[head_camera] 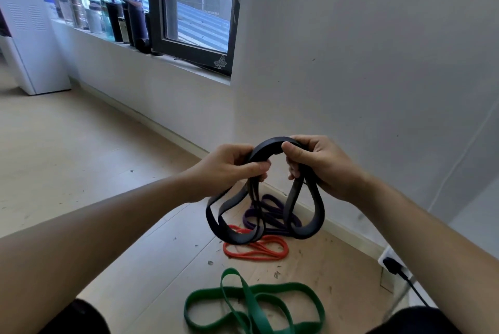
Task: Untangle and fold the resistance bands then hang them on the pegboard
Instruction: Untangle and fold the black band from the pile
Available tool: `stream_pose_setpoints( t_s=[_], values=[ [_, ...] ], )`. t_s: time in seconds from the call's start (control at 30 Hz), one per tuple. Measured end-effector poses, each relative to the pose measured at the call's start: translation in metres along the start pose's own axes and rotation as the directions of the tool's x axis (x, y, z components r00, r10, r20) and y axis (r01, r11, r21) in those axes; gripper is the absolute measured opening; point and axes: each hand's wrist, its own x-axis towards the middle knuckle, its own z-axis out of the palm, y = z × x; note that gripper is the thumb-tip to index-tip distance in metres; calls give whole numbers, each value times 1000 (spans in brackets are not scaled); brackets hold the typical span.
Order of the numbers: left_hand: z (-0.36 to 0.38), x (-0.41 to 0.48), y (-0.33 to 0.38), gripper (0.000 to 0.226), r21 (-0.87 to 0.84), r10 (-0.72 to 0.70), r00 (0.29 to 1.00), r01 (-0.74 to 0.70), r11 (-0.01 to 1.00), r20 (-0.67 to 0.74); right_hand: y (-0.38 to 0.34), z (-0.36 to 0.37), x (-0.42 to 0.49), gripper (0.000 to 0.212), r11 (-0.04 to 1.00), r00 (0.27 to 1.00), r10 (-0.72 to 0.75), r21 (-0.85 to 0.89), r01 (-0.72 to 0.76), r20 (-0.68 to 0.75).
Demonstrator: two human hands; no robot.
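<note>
Filling the right and upper part of the view, a white wall meets the pale wood floor along a baseboard that runs diagonally from the window side down to the lower right. Wide bare floor stretches off to the left. The black band is held up in the air in front of the wall corner, its top bent into a short arch between the two hands and its several loops hanging straight down, so its long axis is close to vertical; the lowest loops hang in front of the bands on the floor. Nearest the person, the green band lies flat in crossed loops, stretched left to right. Beyond it the orange band lies the same way, with the purple band coiled just behind it, close to the baseboard. The left hand is clenched around the bunched strands at the arch's left end, and the right hand grips those at its right end, thumb pressed on top. A black plug sits in a wall socket low on the right.
</note>
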Motion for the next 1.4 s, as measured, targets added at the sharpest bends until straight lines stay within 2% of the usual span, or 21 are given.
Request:
stream_pose_setpoints(
  t_s=[0.07, 0.17, 0.23, 0.3, 0.37, 0.43, 0.57, 0.67, 0.9, 1.07, 1.17, 1.23, 1.3, 1.4],
  values=[
    [-4, 1, 3, 35, -11, 4, 1000, -4, 1000, -1, 0, -6, -2, 30, 997, 1000, 19, -71, -17, 23],
    [-6, 1, 5, 28, 20, 1, 1000, -1, 1000, 18, 1, -7, -5, 32, 990, 995, 60, -136, -49, 78],
    [-4, 1, 6, 24, 48, -10, 999, 8, 999, 46, -1, -3, -5, 31, 986, 995, 49, -162, -34, 88],
    [-5, 1, 5, 28, 93, -7, 997, 0, 996, 73, -4, -1, -2, 28, 960, 997, 3, -278, 18, 72],
    [-8, 0, 7, 35, 158, 1, 996, -16, 987, 93, -9, -2, 0, 23, 859, 996, -44, -507, 77, 77],
    [-11, 1, 8, 32, 261, 1, 993, -32, 965, 120, -12, -3, 1, 21, 738, 993, -31, -667, 102, 117],
    [-16, 4, 3, 7, 440, -8, 979, -84, 894, 204, -13, 3, -1, 23, 634, 978, 30, -760, 140, 205],
    [-19, 2, 0, 8, 494, -28, 979, -76, 866, 200, -11, 6, 0, 18, 626, 976, 6, -762, 165, 217],
    [-31, -2, -6, 31, 494, -55, 981, -46, 868, 188, -12, -2, -4, 18, 695, 984, 46, -713, 91, 170],
    [-25, 1, -6, 37, 652, -11, 993, -68, 755, 116, -12, -4, -4, 16, 686, 984, 76, -724, 67, 162],
    [-23, 1, -11, 19, 556, 11, 989, -91, 826, 145, -14, -5, -7, 17, 788, 988, 74, -615, 25, 135],
    [-19, -2, -14, 10, 436, -21, 989, -45, 899, 146, -15, -6, -8, 23, 829, 993, 47, -559, 22, 109],
    [-12, -3, -15, 16, 281, -87, 987, 46, 959, 133, -14, -7, -9, 36, 868, 996, 16, -496, 30, 89],
    [-2, -3, -13, 42, 122, -136, 983, 121, 985, 124, -14, -5, -10, 42, 928, 997, -40, -368, 62, 68]
  ],
)
